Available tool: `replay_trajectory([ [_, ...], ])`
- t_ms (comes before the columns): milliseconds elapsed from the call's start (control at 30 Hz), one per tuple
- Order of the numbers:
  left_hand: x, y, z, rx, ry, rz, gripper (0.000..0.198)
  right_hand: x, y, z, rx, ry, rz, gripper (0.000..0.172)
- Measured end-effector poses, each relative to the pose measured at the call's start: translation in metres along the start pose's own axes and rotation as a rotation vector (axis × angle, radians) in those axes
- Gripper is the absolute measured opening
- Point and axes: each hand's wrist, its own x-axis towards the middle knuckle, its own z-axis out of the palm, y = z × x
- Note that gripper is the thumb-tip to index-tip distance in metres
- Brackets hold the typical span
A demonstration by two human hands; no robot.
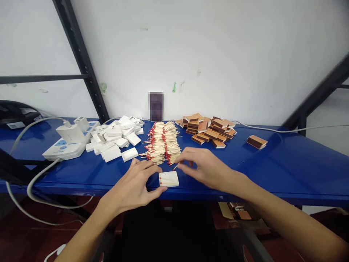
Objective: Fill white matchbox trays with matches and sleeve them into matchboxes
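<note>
A white matchbox tray (170, 179) lies near the front edge of the blue table, with a few red-tipped matches in it. My left hand (139, 182) grips the tray's left end between thumb and fingers. Just above and right of the tray, my right hand (200, 165) pinches a single match (176, 166), its red head pointing down and left. Behind both hands sits a large pile of loose matches (163, 143) in two rough columns.
White matchbox trays (114, 136) are heaped at the left, beside a white power strip (68, 145) with chargers and cables. Brown matchbox sleeves (208, 131) are piled at the right, with one matchbox (256, 142) apart. A dark pixelated rectangle (156, 106) stands against the wall.
</note>
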Motion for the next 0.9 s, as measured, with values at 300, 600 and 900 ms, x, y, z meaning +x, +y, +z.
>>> replay_trajectory([
  [300, -0.001, -0.001, -0.001, -0.074, 0.201, 0.054, 0.024, 0.007, 0.017, 0.005, -0.18, -0.225, 0.002, 0.018],
  [600, 0.001, 0.0, -0.002, 0.049, 0.055, 0.027, 0.032, 0.008, 0.023, 0.012, -0.09, -0.172, 0.013, 0.018],
  [900, 0.003, -0.002, -0.001, -0.062, 0.004, 0.005, 0.033, 0.012, 0.024, 0.012, -0.032, -0.176, 0.016, 0.016],
])
